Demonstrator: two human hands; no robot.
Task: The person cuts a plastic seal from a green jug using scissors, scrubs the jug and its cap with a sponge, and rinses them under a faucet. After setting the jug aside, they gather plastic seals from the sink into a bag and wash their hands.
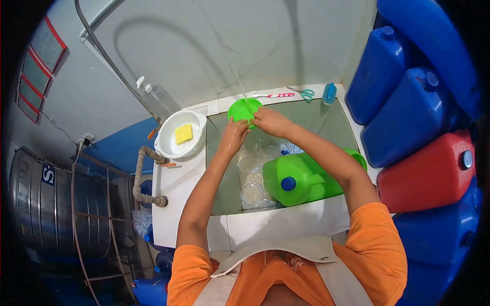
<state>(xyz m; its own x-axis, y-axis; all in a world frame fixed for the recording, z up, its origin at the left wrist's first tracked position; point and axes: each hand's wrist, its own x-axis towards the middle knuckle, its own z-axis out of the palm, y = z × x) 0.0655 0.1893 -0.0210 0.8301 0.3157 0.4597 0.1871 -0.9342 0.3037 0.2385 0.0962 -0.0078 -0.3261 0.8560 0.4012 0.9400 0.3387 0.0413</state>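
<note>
Green jug (292,171) close by, green bowl (236,110) out beyond it!
The jug lies in the sink (219,178); past it, your left hand (235,135) and right hand (272,122) grip the bowl's near side, the bowl just beyond them, a thin stream of water (240,84) running down to it; scissors (307,95) rest on the far ledge.

Bright light, black fisheye corners.
</note>
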